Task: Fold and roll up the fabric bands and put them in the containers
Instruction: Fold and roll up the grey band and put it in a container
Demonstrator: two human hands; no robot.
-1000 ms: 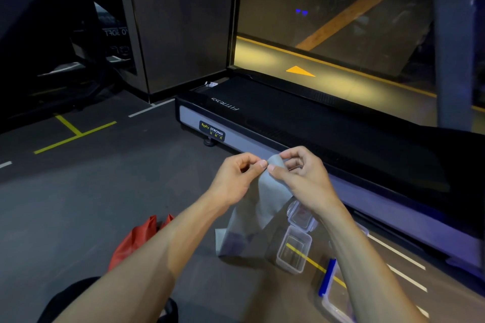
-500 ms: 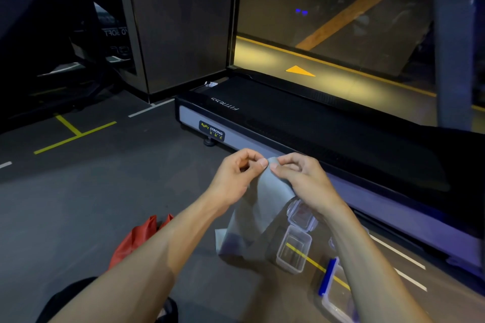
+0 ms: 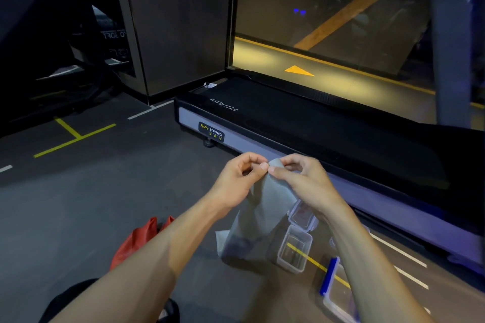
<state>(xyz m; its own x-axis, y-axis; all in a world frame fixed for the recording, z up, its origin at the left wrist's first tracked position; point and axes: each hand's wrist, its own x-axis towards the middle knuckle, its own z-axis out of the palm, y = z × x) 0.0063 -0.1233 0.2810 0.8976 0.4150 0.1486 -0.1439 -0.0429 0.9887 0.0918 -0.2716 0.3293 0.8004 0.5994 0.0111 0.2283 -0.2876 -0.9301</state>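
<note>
Right hand [image 3: 304, 181] shifted slightly; with left hand [image 3: 240, 178], both pinch one grey band [image 3: 270, 199], seemingly.

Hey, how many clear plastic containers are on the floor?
3 visible: one open container beside the grey band, one under the right hand, one blue-clipped bottom right. Arms may hide more.

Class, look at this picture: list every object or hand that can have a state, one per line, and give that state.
Left hand: pinching the grey band's top edge.
Right hand: pinching the same edge.
Grey fabric band: unrolled, hanging down to the floor.
Red fabric band: crumpled on the floor.
Small clear container: open, apparently empty.
Blue-clipped container: on the floor, contents unclear.
</note>
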